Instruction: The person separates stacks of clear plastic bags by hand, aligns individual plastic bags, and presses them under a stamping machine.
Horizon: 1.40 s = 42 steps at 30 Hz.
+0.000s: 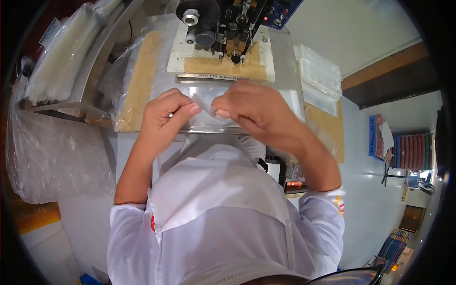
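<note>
A small piece of clear plastic film (203, 105), perhaps the edge of a thin bag, is stretched between my two hands. My left hand (166, 114) pinches its left side between thumb and forefinger. On the other side, the closed fingers of my right hand (251, 108) grip it, slightly smeared by motion. Both hands are above the front of the metal worktable, over a sheet of clear plastic (289, 97). Just beyond them stands a coding machine (232, 35) whose front plate (223, 76) reads "METO ENCODER".
Brown tape (142, 80) covers a strip of table on the left. A stack of long plastic bags (71, 57) lies on a metal rack (95, 71) at far left. Clear plastic boxes (320, 71) sit on the right. A blue control box (282, 12) shows a red light.
</note>
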Each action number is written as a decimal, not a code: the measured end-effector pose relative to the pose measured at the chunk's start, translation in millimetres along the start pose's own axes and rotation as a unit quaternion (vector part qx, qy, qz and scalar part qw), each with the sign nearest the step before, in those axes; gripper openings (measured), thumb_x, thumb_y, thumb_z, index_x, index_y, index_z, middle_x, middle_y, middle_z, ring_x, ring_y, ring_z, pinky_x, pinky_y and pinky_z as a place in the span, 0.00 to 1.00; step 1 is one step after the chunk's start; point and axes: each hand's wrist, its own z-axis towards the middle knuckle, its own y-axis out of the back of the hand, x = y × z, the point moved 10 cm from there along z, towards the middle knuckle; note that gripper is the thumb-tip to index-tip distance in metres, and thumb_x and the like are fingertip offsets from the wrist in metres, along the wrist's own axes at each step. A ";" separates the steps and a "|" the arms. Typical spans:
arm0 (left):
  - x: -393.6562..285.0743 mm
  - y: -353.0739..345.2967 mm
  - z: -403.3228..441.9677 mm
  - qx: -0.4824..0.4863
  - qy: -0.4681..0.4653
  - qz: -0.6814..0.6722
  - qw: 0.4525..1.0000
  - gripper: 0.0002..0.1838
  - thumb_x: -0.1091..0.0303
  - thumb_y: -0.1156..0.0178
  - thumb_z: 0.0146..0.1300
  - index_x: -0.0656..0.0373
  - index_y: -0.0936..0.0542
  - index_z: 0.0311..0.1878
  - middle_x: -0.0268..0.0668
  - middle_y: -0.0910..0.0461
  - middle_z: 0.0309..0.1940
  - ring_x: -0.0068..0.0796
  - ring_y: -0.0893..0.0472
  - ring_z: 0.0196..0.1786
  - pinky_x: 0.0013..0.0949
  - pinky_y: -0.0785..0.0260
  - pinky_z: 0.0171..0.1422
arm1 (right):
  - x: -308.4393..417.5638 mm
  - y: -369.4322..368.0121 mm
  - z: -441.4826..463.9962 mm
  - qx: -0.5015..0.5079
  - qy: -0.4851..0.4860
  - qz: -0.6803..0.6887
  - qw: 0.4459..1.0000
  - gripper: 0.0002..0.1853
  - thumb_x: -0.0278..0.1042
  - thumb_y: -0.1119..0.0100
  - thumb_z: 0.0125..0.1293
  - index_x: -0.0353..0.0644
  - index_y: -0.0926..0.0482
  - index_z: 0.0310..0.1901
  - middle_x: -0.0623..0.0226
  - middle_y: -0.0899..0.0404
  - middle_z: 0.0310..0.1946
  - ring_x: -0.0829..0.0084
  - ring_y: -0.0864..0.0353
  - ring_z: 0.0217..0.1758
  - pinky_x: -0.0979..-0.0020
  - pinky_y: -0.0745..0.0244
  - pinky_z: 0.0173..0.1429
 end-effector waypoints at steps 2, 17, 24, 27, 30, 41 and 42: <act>-15.0 -5.2 5.2 0.008 -0.079 0.019 0.997 0.09 0.73 0.33 0.62 0.62 0.16 0.45 0.31 0.22 0.30 0.21 0.25 0.34 0.26 0.33 0.40 | -7.0 12.1 11.9 0.012 0.024 -0.043 0.999 0.06 0.31 0.42 0.65 0.41 0.19 0.39 0.59 0.21 0.33 0.55 0.21 0.41 0.58 0.26 0.44; 46.2 -16.1 13.7 -0.054 0.088 0.129 0.986 0.29 0.81 0.36 0.61 0.54 0.26 0.67 0.31 0.21 0.35 0.16 0.27 0.33 0.22 0.31 0.41 | -43.8 -25.1 -68.4 -0.105 -0.036 -0.263 0.958 0.22 0.42 0.30 0.56 0.47 0.19 0.53 0.66 0.22 0.54 0.58 0.25 0.53 0.57 0.32 0.57; 17.9 -8.9 12.9 -0.102 0.037 0.108 0.988 0.28 0.82 0.33 0.57 0.60 0.23 0.63 0.34 0.21 0.32 0.19 0.24 0.34 0.24 0.30 0.41 | -59.4 -20.5 -87.9 -0.148 -0.125 -0.207 0.959 0.22 0.44 0.30 0.59 0.46 0.20 0.54 0.66 0.25 0.60 0.59 0.30 0.61 0.58 0.35 0.61; -66.0 -24.8 2.0 -0.007 -0.168 0.197 0.966 0.24 0.82 0.33 0.56 0.64 0.22 0.57 0.34 0.21 0.31 0.24 0.23 0.33 0.27 0.30 0.40 | -20.3 23.1 -69.9 -0.279 -0.061 -0.179 0.941 0.18 0.39 0.31 0.60 0.45 0.19 0.50 0.66 0.21 0.50 0.61 0.26 0.53 0.57 0.34 0.58; -94.4 -20.9 -4.6 -0.032 -0.236 0.090 0.967 0.17 0.76 0.31 0.56 0.58 0.17 0.50 0.35 0.18 0.29 0.29 0.22 0.31 0.32 0.31 0.37 | -9.0 23.9 -63.9 -0.197 -0.005 -0.119 0.973 0.14 0.31 0.31 0.59 0.43 0.18 0.47 0.66 0.18 0.40 0.63 0.22 0.44 0.61 0.29 0.53; -44.4 -21.5 6.4 0.031 -0.104 0.065 0.992 0.08 0.66 0.28 0.53 0.56 0.19 0.26 0.35 0.27 0.20 0.36 0.25 0.25 0.36 0.34 0.30 | 15.8 12.4 -53.2 -0.178 -0.007 -0.096 0.979 0.08 0.20 0.33 0.56 0.41 0.16 0.39 0.65 0.17 0.32 0.65 0.21 0.31 0.67 0.26 0.34; -22.1 -5.3 11.9 -0.013 -0.016 0.036 0.999 0.08 0.66 0.28 0.52 0.55 0.19 0.26 0.35 0.27 0.20 0.37 0.25 0.25 0.36 0.34 0.30 | 17.9 17.7 -52.0 -0.172 -0.024 -0.068 0.983 0.08 0.20 0.33 0.56 0.40 0.16 0.39 0.64 0.17 0.32 0.65 0.20 0.31 0.67 0.26 0.34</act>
